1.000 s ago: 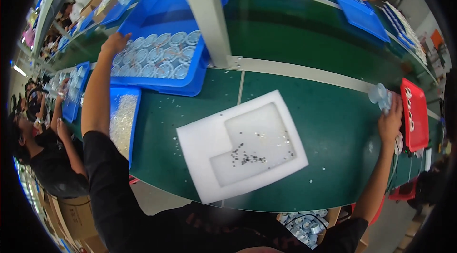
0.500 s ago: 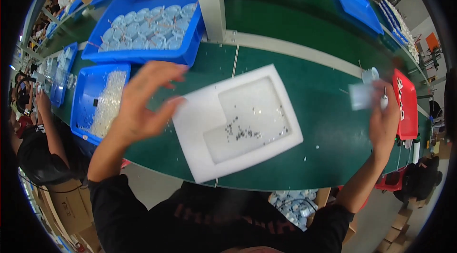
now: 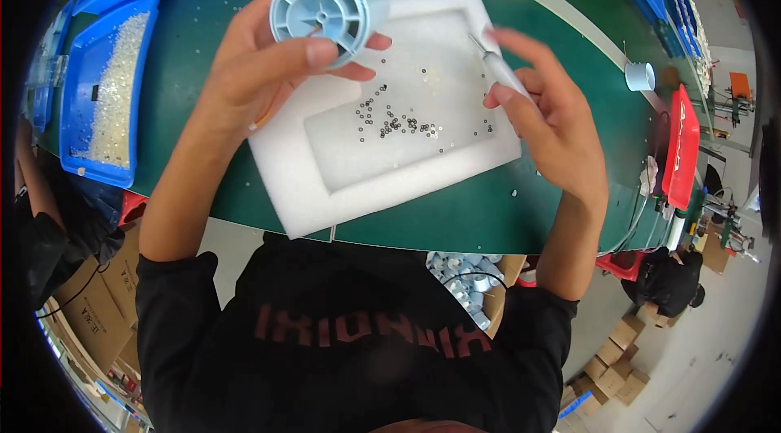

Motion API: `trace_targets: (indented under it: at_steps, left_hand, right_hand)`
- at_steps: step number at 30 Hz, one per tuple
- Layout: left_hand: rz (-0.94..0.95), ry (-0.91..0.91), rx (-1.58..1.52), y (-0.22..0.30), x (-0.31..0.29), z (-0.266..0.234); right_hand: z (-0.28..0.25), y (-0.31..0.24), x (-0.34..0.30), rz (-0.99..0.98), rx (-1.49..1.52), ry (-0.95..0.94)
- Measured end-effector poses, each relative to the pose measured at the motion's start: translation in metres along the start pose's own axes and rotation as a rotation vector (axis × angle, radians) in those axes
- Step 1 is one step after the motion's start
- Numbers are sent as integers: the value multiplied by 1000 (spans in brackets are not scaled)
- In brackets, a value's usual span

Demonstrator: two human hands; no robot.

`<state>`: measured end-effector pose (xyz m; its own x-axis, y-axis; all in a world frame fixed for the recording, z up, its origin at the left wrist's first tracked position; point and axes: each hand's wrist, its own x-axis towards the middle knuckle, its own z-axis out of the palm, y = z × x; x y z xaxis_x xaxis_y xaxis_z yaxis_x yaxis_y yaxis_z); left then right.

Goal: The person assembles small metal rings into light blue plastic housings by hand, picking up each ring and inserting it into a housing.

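Our left fingers [image 3: 303,57] grip a pale-blue cup [image 3: 320,13], left of our right fingers [image 3: 525,49], which pinch a slim tool [image 3: 503,72] slanting up-left.

assembly workshop | green workbench [image 3: 183,83] | blue parts tray [image 3: 78,107] | cartons [image 3: 625,334] | co-worker [image 3: 671,280] nearby

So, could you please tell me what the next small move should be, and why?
Perhaps bring the tool toward the black rings: the right hand holds it with its tip apart from their main cluster in the foam tray, while the left hand holds the cup.
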<state>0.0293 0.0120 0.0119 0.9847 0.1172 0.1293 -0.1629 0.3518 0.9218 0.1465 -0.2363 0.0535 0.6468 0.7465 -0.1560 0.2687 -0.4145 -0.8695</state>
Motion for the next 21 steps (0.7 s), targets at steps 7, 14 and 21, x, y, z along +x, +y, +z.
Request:
trace_targets:
  at_steps: [7, 14, 21]
  left_hand:
    - [-146, 136, -81, 8, 9, 11]
    - [-237, 157, -24, 12, 7, 1]
    - [-242, 200, -51, 7, 0, -5]
  right_hand:
    - [41, 15, -11, -398, 708, 75]
    - [44, 14, -21, -299, 302, 80]
    - [50, 14, -24, -130, -29, 413]
